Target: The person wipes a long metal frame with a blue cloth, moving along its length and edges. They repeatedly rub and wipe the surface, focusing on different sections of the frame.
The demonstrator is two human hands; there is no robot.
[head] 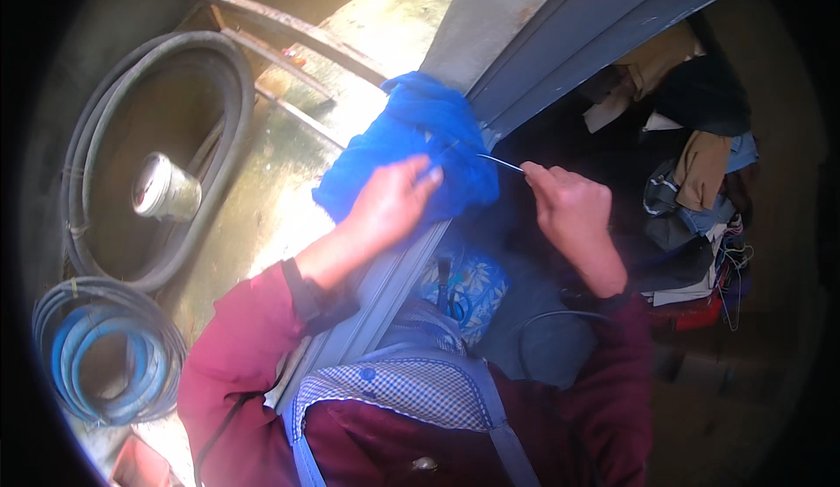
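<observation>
A bright blue cloth lies bunched across the grey metal frame in front of me. My left hand is over the near part of the cloth, blurred. Its thumb and forefinger point toward the middle of the fabric, and whether they pinch anything is unclear. To the right of the cloth, my right hand is closed around a thin, slightly curved metal tool. The tool's far end reaches the cloth's right edge; the rest of it is hidden in my fist.
On the left are a large grey hose coil, a white bucket and coiled blue hose. A rusty metal frame stands behind. The grey metal frame runs diagonally. Clothes lie piled at right; dark-handled scissors are near my lap.
</observation>
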